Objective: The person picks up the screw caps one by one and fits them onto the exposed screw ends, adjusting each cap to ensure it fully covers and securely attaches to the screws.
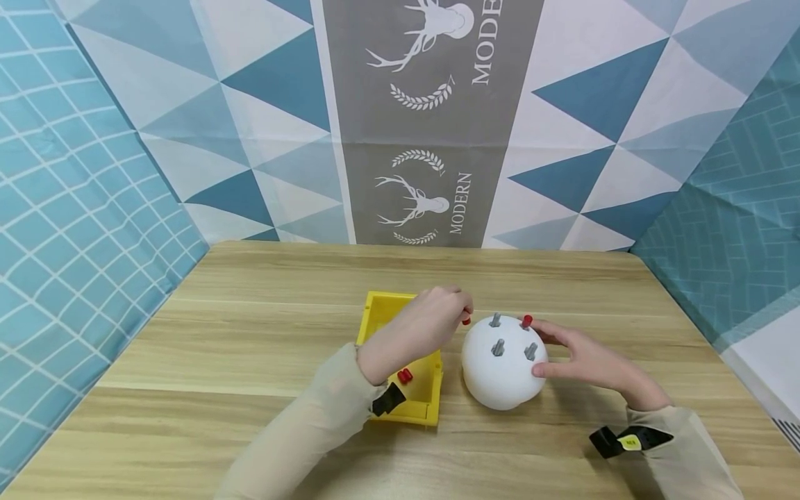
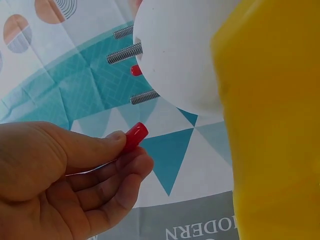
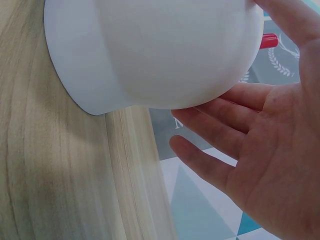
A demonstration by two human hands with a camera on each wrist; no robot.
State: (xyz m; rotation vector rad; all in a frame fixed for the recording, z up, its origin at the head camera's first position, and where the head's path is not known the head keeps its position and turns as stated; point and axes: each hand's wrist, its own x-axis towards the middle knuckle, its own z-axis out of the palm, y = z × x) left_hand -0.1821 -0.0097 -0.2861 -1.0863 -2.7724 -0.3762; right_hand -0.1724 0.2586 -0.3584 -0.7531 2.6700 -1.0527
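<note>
Backdrop (image 1: pixel 369 125) reads "MODERN"; left grip (image 1: pixel 430 316) pinches 1 red cap (image 2: pixel 136 135); right grip (image 1: pixel 586 357) cups white dome (image 1: pixel 498 380).

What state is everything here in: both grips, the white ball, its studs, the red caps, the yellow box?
Left grip: pinching a red cap.
Held cap: off the studs.
Right grip: fingers resting against the white ball.
Ball: standing on the table, studs upward.
Three studs: bare.
Cap on ball: upright.
Yellow box: lidless, small red pieces inside.
</note>
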